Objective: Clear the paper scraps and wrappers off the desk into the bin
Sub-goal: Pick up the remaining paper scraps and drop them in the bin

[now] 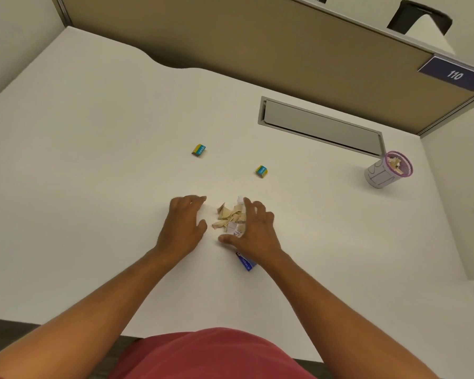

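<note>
A small heap of tan and white paper scraps (229,216) lies on the white desk (93,160) between my two hands. My left hand (183,227) rests just left of the heap, fingers apart, holding nothing. My right hand (253,228) cups the heap's right side with spread fingers touching the scraps. A blue wrapper (246,262) lies partly hidden under my right wrist. Two yellow-and-blue wrappers sit farther back, one (199,150) at centre left and one (261,171) to its right. The small purple-rimmed bin (386,172) stands at the far right with scraps inside.
A grey cable hatch (320,124) is set into the desk behind the wrappers. A tan partition wall (230,36) with a "110" label (454,75) runs along the back. The desk's right edge lies just past the bin.
</note>
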`<move>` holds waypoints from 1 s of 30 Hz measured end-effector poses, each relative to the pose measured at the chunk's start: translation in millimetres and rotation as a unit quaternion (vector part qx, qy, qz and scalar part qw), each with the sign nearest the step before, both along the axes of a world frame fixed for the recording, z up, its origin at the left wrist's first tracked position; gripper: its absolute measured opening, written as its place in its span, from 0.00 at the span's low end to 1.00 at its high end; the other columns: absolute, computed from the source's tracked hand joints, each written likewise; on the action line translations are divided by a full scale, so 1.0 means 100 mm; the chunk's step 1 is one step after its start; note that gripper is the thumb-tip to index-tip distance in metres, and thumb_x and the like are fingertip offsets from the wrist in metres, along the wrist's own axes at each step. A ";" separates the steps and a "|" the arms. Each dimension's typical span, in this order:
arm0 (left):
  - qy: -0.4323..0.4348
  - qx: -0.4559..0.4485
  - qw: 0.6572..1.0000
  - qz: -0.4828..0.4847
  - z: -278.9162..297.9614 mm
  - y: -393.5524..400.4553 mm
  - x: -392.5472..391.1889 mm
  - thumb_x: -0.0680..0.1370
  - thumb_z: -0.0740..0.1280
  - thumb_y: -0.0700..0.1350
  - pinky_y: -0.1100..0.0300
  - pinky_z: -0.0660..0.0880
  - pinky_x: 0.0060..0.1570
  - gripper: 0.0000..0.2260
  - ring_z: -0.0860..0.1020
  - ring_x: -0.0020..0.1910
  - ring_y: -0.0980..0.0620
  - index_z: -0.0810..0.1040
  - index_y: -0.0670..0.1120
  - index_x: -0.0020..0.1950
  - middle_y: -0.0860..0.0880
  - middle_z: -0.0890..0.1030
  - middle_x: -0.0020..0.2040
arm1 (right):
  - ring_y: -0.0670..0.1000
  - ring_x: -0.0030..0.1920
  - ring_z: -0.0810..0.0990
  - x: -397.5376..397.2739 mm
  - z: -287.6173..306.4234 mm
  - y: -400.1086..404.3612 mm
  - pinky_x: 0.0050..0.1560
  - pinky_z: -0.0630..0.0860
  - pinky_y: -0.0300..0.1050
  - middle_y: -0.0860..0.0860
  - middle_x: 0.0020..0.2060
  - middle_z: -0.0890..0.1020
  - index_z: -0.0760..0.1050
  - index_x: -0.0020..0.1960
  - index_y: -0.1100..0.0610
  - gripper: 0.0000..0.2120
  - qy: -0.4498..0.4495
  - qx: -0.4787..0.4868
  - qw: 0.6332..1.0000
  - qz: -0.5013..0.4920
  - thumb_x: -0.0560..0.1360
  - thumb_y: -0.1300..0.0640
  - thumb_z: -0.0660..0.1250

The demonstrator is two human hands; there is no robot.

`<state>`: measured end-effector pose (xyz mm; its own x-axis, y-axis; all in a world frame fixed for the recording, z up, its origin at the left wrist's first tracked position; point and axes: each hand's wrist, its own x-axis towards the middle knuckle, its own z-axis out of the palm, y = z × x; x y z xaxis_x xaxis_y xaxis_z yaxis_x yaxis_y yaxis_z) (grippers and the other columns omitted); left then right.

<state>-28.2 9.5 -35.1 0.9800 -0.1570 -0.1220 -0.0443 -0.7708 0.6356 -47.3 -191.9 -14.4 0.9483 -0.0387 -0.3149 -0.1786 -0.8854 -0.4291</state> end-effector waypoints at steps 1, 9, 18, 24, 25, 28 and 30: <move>-0.024 0.052 0.998 -0.017 -0.05 0.04 0.01 0.81 0.69 0.48 0.46 0.65 0.77 0.27 0.63 0.79 0.41 0.69 0.46 0.80 0.45 0.69 0.80 | 0.60 0.71 0.63 0.05 0.01 0.06 0.68 0.68 0.51 0.52 0.78 0.58 0.50 0.82 0.44 0.55 0.002 -0.021 1.000 0.019 0.65 0.29 0.73; -0.082 0.219 0.966 -0.108 -0.37 0.19 -0.10 0.85 0.45 0.63 0.36 0.52 0.82 0.30 0.53 0.84 0.35 0.59 0.52 0.84 0.46 0.57 0.86 | 0.61 0.78 0.61 0.11 -0.06 0.21 0.69 0.68 0.59 0.52 0.80 0.63 0.66 0.77 0.41 0.24 -0.065 -0.142 0.977 0.146 0.82 0.38 0.58; -0.107 0.252 0.957 -0.099 -0.44 0.17 -0.12 0.86 0.43 0.59 0.35 0.50 0.82 0.28 0.51 0.84 0.34 0.56 0.52 0.85 0.45 0.55 0.86 | 0.56 0.75 0.63 0.06 0.20 -0.05 0.58 0.80 0.55 0.46 0.82 0.54 0.63 0.79 0.40 0.30 -0.035 -0.071 0.988 0.135 0.79 0.43 0.68; -0.116 0.246 0.958 -0.093 -0.46 0.16 -0.11 0.86 0.43 0.59 0.35 0.50 0.82 0.28 0.52 0.84 0.34 0.58 0.51 0.85 0.44 0.56 0.86 | 0.58 0.64 0.68 -0.01 0.19 -0.01 0.50 0.81 0.52 0.50 0.81 0.55 0.57 0.80 0.41 0.33 0.002 -0.211 0.954 0.211 0.80 0.59 0.64; -0.116 0.245 0.958 -0.092 -0.46 0.16 -0.11 0.86 0.43 0.59 0.35 0.50 0.82 0.28 0.52 0.84 0.34 0.58 0.51 0.85 0.44 0.56 0.86 | 0.57 0.63 0.68 0.00 0.17 0.01 0.49 0.81 0.52 0.50 0.79 0.58 0.60 0.79 0.43 0.34 -0.001 -0.205 0.957 0.206 0.78 0.64 0.65; -0.117 0.249 0.957 -0.094 -0.46 0.16 -0.10 0.86 0.41 0.60 0.36 0.49 0.82 0.29 0.51 0.84 0.34 0.57 0.52 0.85 0.44 0.55 0.86 | 0.56 0.61 0.70 0.00 0.12 0.02 0.48 0.80 0.53 0.51 0.72 0.68 0.67 0.74 0.48 0.32 -0.014 -0.167 0.967 0.191 0.74 0.69 0.67; -0.116 0.247 0.958 -0.093 -0.47 0.16 -0.10 0.86 0.42 0.60 0.36 0.49 0.82 0.29 0.51 0.84 0.35 0.57 0.52 0.85 0.45 0.55 0.86 | 0.56 0.59 0.72 0.03 0.08 0.02 0.50 0.79 0.53 0.51 0.66 0.72 0.72 0.70 0.52 0.28 -0.024 -0.159 0.968 0.194 0.73 0.68 0.70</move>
<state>-38.6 25.1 -81.8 0.9508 -0.3098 -0.0096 -0.3048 -0.9403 0.1517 -44.6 -190.1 -6.1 0.9239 0.2361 -0.3010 0.2080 -0.9704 -0.1227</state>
